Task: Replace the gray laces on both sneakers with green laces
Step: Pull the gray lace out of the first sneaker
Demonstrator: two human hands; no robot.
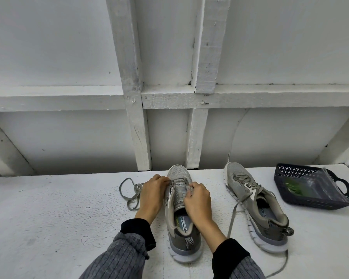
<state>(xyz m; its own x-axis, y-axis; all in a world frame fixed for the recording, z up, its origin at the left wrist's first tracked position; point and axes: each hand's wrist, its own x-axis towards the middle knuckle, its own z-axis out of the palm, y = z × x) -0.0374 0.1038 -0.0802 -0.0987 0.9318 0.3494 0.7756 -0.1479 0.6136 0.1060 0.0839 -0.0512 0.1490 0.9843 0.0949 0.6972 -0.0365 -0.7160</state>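
On the white table [48,218], farthest left, the freed length of the gray lace [129,190] lies in loose loops, trailing toward the near sneaker [179,218]. Soft flat cord like this should weigh next to nothing and go limp when slack, so it is best pinched close to the eyelet and drawn straight out, not tugged from the far end.

The left hand [152,191] has its fingers curled at the left eyelet row of that sneaker, apparently pinching the lace there. Just beside it, the right hand [196,195] is curled on the right side of the tongue, gripping a bit of lace or the eyelet edge (which of the two is hidden by the fingers). The shoe stands upright, toe pointing away; its mesh upper looks pliable, so holding the eyelet band steady should help.

Further right, the second sneaker [256,208] remains laced in gray, ends untied and straggling over the table. At far right a dark basket [286,196] holds a clear bag showing something green, presumably the green laces [290,187].
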